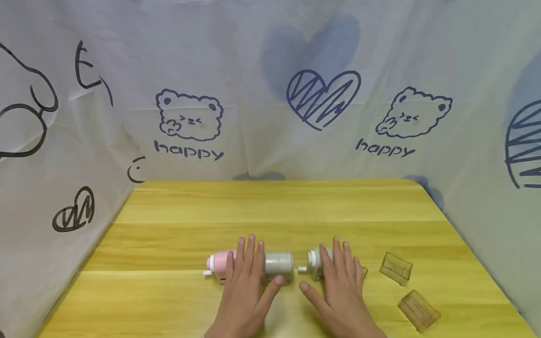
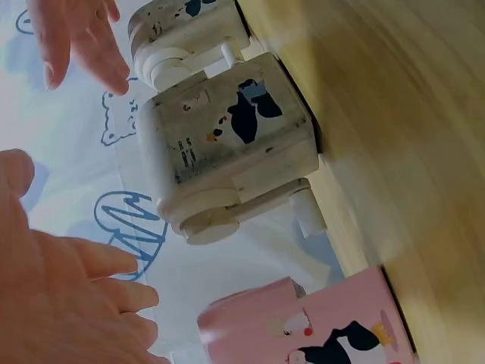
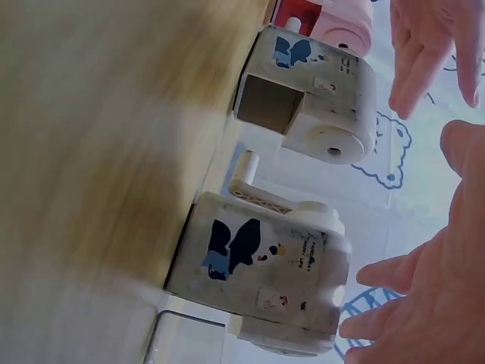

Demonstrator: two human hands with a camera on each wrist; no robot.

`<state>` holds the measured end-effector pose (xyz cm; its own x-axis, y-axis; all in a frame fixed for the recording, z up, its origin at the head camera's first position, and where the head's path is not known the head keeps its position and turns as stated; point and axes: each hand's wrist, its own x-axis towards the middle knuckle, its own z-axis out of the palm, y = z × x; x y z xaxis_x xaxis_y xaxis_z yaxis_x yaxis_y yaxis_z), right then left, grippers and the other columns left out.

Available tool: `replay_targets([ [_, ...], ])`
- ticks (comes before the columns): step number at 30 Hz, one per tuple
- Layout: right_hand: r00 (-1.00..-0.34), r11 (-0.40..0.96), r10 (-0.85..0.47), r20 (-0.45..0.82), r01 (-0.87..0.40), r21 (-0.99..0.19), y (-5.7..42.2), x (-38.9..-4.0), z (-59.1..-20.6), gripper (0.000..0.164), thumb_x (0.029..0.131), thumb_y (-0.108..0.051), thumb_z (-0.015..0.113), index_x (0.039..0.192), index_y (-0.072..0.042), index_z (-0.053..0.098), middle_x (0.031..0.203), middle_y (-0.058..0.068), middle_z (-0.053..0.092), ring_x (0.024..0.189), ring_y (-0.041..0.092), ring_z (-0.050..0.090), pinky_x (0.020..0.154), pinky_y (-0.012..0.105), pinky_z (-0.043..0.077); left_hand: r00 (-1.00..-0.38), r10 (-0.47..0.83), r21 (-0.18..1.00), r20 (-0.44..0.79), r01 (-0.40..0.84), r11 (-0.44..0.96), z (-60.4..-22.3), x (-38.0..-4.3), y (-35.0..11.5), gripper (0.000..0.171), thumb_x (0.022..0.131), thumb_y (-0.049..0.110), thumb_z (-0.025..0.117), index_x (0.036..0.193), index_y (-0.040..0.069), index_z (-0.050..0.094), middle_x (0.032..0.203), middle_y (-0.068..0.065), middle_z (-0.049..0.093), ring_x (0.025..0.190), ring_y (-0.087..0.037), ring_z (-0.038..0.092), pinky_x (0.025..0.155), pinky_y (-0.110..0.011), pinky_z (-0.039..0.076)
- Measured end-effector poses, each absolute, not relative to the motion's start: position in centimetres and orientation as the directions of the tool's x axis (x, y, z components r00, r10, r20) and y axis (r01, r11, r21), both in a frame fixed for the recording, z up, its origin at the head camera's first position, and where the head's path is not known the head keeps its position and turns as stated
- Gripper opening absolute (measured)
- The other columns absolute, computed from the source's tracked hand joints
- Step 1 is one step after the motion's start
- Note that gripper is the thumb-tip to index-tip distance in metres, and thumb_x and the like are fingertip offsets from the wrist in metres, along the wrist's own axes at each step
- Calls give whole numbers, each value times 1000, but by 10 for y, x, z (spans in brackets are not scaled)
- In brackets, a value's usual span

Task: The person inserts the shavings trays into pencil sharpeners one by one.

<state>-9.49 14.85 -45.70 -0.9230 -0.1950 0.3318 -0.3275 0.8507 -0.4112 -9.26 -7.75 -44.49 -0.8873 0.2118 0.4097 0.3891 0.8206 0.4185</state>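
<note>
Bearing a bird (image 3: 231, 246) and perhaps "HAPPY LIFE", a grey sharpener (image 3: 261, 274) sits; left hand (image 1: 246, 293) and right hand (image 1: 343, 293) splay fingers.

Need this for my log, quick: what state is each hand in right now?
Left hand: open, fingers extended, holding nothing.
Right hand: open, fingers extended, holding nothing.

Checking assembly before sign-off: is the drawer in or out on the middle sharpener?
Out. In the right wrist view, the middle sharpener shows its drawer bay open and hollow.
</note>
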Motion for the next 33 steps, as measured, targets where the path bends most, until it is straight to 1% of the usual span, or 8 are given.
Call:
replay_targets([
  [6, -917, 843, -197, 346, -339, -418, 150, -95, -459, 82, 93, -55, 49, 154, -18, 10, 160, 12, -7, 144, 38, -4, 110, 58, -4, -868, 110, 504, 484, 380, 776, -440, -100, -88, 67, 98, 45, 45, 151, 9, 25, 159, -11, 11, 145, -34, 2, 111, -56, 0],
  [12, -914, 829, -190, 359, -345, -440, 154, -97, -458, 78, 93, -53, 49, 154, -17, 15, 160, 11, -6, 144, 37, -4, 109, 60, 1, -895, -1, 550, 446, 273, 789, -435, -110, -105, 63, 95, 38, 49, 146, 5, 33, 157, -21, 13, 143, -42, -2, 109, -61, 0],
  [15, -918, 816, -173, 357, -336, -471, 156, -100, -457, 75, 94, -52, 49, 153, -18, 17, 160, 12, -3, 143, 39, -1, 108, 62, 3, -922, -4, 543, 386, 224, 809, -436, -113, -117, 68, 87, 31, 57, 144, 3, 34, 155, -27, 15, 142, -45, -2, 110, -60, -2],
  [18, -918, 801, -141, 372, -327, -502, 161, -103, -456, 71, 94, -49, 50, 151, -17, 23, 159, 15, 4, 141, 41, 3, 105, 64, 6, -943, 28, 523, 332, 209, 826, -440, -114, -125, 75, 74, 24, 65, 140, 2, 37, 150, -29, 24, 140, -50, 7, 109, -61, 1],
  [22, -917, 796, -101, 385, -307, -522, 169, -106, -456, 65, 96, -46, 49, 148, -13, 29, 155, 21, 12, 138, 42, 10, 102, 64, 10, -934, 44, 494, 356, 228, 839, -446, -115, -130, 71, 65, 12, 72, 130, 0, 47, 132, -26, 45, 125, -45, 36, 105, -58, 21],
  [24, -922, 800, -89, 378, -292, -524, 172, -107, -455, 65, 96, -46, 48, 148, -12, 29, 154, 22, 14, 137, 43, 11, 102, 64, 11, -922, 34, 487, 385, 235, 841, -448, -116, -130, 66, 65, 7, 76, 125, -1, 50, 121, -24, 50, 114, -42, 44, 99, -54, 32],
  [28, -934, 812, -74, 349, -259, -523, 175, -108, -456, 64, 97, -49, 45, 146, -10, 31, 152, 25, 17, 136, 43, 13, 101, 64, 11, -920, 15, 498, 391, 225, 837, -447, -116, -132, 60, 66, 5, 80, 119, 0, 54, 111, -21, 54, 102, -38, 49, 86, -50, 44],
  [33, -947, 817, -63, 314, -230, -529, 178, -109, -455, 64, 97, -51, 43, 143, -8, 35, 152, 25, 18, 135, 44, 13, 101, 64, 11, -946, 17, 547, 324, 202, 812, -440, -114, -139, 53, 68, 12, 82, 114, 6, 57, 106, -14, 55, 96, -32, 48, 76, -46, 46],
])
